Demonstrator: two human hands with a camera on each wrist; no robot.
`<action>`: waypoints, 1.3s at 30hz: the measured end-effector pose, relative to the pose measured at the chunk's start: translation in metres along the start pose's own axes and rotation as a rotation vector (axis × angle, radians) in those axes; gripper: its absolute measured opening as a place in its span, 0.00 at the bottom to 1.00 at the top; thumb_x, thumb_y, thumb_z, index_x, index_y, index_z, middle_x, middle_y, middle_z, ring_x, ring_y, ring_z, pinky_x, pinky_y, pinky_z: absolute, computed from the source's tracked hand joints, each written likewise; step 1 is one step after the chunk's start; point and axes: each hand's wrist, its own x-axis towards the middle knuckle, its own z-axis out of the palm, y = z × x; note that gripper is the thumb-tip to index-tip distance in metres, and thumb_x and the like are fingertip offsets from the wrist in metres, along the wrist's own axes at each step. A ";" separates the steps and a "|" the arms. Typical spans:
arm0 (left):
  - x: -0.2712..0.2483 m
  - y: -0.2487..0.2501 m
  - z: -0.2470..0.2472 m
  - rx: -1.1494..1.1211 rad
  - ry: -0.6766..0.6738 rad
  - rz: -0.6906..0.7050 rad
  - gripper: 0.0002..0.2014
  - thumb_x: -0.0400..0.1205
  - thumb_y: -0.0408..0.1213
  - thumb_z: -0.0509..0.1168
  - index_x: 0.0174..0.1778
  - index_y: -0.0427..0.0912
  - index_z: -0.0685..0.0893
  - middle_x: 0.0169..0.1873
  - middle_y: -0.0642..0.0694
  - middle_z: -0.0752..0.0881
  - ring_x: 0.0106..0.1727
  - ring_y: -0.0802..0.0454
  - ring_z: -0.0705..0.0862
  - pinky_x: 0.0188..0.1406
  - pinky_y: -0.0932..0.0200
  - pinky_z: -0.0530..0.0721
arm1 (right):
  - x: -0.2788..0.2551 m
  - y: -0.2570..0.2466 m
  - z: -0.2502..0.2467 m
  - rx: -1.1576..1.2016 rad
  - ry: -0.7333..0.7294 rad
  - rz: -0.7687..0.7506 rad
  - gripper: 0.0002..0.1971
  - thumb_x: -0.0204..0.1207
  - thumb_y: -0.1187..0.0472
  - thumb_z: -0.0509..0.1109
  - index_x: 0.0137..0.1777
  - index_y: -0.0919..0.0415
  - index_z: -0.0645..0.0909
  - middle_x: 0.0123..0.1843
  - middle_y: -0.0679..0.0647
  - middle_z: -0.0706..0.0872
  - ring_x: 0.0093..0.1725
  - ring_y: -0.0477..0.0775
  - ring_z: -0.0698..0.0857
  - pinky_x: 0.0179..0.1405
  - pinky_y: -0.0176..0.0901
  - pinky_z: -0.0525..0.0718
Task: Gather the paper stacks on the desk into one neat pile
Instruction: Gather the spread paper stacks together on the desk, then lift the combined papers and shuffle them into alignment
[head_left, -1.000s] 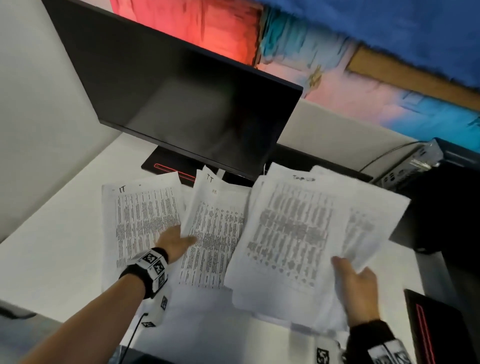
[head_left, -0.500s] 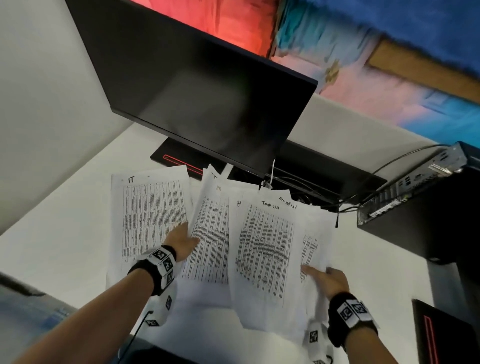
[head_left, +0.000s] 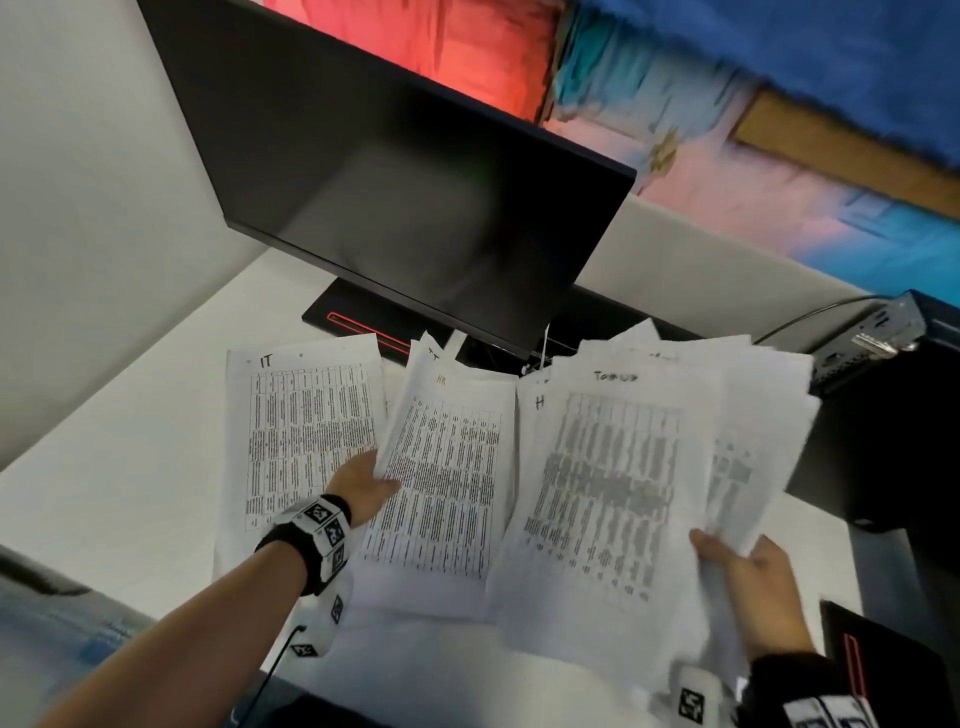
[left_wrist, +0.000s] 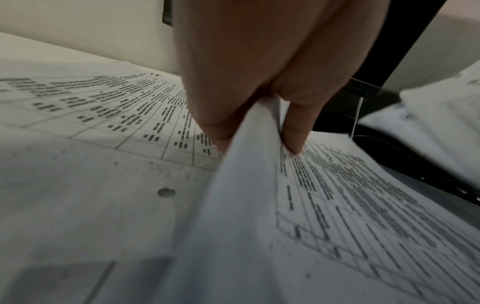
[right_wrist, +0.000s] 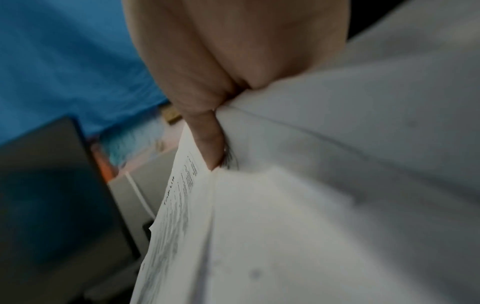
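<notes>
Three groups of printed sheets lie fanned across the white desk (head_left: 104, 467). The left stack (head_left: 306, 431), marked "IT", lies flat. The middle stack (head_left: 447, 467), marked "HR", has its left edge lifted; my left hand (head_left: 363, 486) pinches that edge, thumb on top, as the left wrist view shows at my left hand (left_wrist: 259, 127). The right stack (head_left: 623, 478), a loose thick bundle, is raised and tilted; my right hand (head_left: 737, 566) grips its lower right corner, with the thumb (right_wrist: 207, 142) pressed on the top sheet (right_wrist: 182, 205).
A black monitor (head_left: 415, 197) stands just behind the papers on a black base with a red line (head_left: 358, 322). A black box with ports and cables (head_left: 883, 389) sits at the right. A dark device (head_left: 883, 670) lies at the near right corner. Grey partitions wall the desk.
The right hand has lifted its bundle up and swung it rightward, away from the middle stack. The left hand keeps hold of the middle stack's left edge.
</notes>
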 end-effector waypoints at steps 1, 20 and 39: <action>0.001 -0.001 0.001 -0.006 -0.004 -0.004 0.10 0.82 0.33 0.68 0.56 0.33 0.78 0.34 0.44 0.78 0.29 0.52 0.76 0.27 0.60 0.81 | -0.006 -0.006 -0.008 0.042 -0.001 0.001 0.08 0.79 0.69 0.73 0.56 0.69 0.87 0.46 0.61 0.95 0.46 0.63 0.91 0.46 0.49 0.85; -0.022 -0.028 -0.052 0.130 0.622 -0.431 0.40 0.72 0.51 0.76 0.71 0.29 0.70 0.66 0.32 0.75 0.68 0.33 0.76 0.65 0.35 0.78 | 0.024 0.120 0.108 -0.250 -0.112 0.209 0.48 0.47 0.33 0.82 0.64 0.65 0.82 0.58 0.61 0.91 0.58 0.64 0.90 0.61 0.62 0.88; -0.021 0.015 -0.060 -0.023 0.073 -0.029 0.10 0.79 0.42 0.72 0.44 0.37 0.85 0.36 0.42 0.86 0.34 0.45 0.83 0.36 0.57 0.81 | 0.022 0.075 0.144 -0.143 -0.346 0.328 0.12 0.71 0.69 0.81 0.53 0.71 0.88 0.46 0.65 0.93 0.45 0.65 0.90 0.47 0.51 0.87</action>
